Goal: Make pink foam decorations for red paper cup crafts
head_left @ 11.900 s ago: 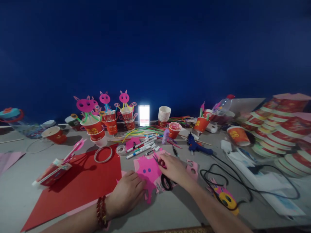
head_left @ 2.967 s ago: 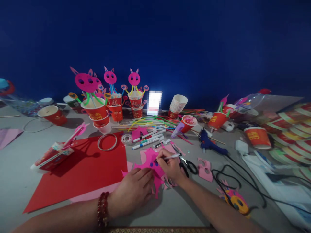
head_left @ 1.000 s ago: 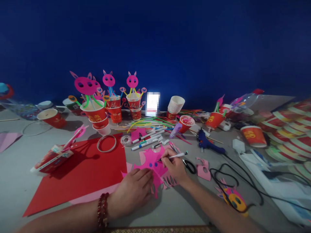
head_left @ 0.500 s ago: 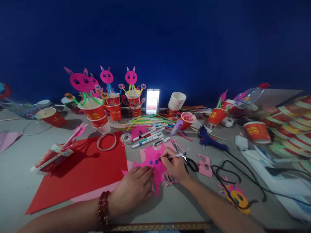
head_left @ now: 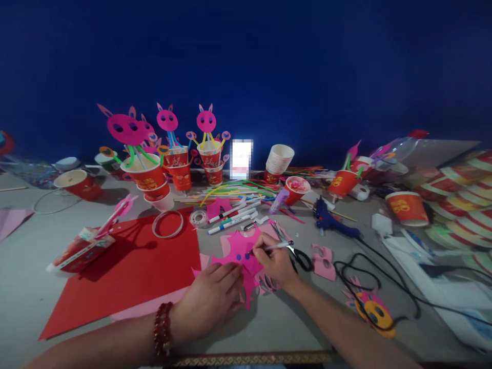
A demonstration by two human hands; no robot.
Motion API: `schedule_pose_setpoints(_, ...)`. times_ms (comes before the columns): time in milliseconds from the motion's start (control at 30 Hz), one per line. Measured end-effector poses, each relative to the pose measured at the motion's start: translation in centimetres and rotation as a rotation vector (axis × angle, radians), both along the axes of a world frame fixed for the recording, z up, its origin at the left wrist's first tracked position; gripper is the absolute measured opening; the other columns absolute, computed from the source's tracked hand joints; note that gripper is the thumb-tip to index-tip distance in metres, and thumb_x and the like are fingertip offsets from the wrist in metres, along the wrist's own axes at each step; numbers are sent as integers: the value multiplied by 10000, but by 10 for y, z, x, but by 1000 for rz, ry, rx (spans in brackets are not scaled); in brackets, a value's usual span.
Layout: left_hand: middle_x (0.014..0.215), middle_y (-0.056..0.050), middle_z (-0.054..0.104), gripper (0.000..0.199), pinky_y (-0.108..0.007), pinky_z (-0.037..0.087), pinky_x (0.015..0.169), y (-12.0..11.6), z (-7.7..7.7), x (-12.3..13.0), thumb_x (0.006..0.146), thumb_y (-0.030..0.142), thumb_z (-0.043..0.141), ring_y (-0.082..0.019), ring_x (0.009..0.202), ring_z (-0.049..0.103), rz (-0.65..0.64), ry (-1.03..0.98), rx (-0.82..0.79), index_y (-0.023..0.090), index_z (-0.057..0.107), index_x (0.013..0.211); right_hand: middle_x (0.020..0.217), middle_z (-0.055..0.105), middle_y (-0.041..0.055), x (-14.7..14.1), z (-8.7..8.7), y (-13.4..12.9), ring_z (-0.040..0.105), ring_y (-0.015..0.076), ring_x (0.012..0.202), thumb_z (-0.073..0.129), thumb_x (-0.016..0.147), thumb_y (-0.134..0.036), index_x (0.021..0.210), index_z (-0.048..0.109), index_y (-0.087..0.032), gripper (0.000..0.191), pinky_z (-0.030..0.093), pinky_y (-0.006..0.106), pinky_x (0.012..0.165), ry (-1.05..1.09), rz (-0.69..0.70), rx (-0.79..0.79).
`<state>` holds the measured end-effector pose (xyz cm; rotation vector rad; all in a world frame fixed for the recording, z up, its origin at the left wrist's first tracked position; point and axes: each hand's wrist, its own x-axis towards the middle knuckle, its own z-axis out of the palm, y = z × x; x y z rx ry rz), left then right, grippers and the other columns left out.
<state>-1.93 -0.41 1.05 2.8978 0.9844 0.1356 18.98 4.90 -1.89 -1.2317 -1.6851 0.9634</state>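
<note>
Jagged magenta paper lies in front of me, with two small blue spots on it. My left hand rests flat over the paper's lower left part, fingers stretched out. Pinched in my right hand is a pen with a clear barrel; its tip points at the paper beside the right blue spot. Whether the tip touches is too small to tell. Black-handled scissors lie just right of my right hand. Pink paper scraps lie under and below it.
Red card lies at the left under a tape ring. Markers, straws and stacked cups stand or lie behind the paper. Paper-faced cup figures are at back left. A blue glue gun and its black cable are at right.
The view has shifted very slightly. Both hands keep nearly the same places, and the pen stays at the right blue spot.
</note>
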Motion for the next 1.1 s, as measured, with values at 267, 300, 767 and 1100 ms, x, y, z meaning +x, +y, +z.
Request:
schedule_pose_setpoints(267, 1311, -90, 625, 359, -402, 440, 963, -1, -1, 0, 994, 400, 494, -263, 1210, 548, 4, -12, 7, 149, 605, 1224, 595, 461, -52, 0, 0, 0, 438, 123, 538, 492, 832, -151, 678, 508, -219, 170, 322, 234, 514, -29, 6, 8)
schedule_pose_setpoints(300, 1309, -89, 627, 359, -399, 439, 964, -1, 0, 0, 993, 402, 494, -264, 1208, 550, 3, -10, 4, 150, 606, 1223, 596, 462, -52, 0, -1, 0, 439, 123, 538, 492, 833, -150, 679, 507, -219, 170, 322, 234, 515, -33, 5, 11)
schedule_pose_setpoints(767, 1299, -89, 628, 376, -396, 432, 967, 0, -3, 0, 997, 419, 485, -255, 1217, 535, -1, -4, 20, 151, 605, 1232, 603, 445, -54, 0, -4, 0, 427, 115, 530, 496, 852, -178, 697, 491, -219, 160, 321, 223, 501, -59, 0, 7)
schedule_pose_setpoints(1100, 1316, -88, 617, 383, -395, 423, 962, -1, -5, -1, 994, 431, 488, -258, 1217, 529, -11, -3, 32, 152, 600, 1231, 584, 429, -58, -1, 0, -1, 400, 115, 511, 484, 842, -178, 675, 480, -222, 172, 302, 232, 483, 48, -19, 1)
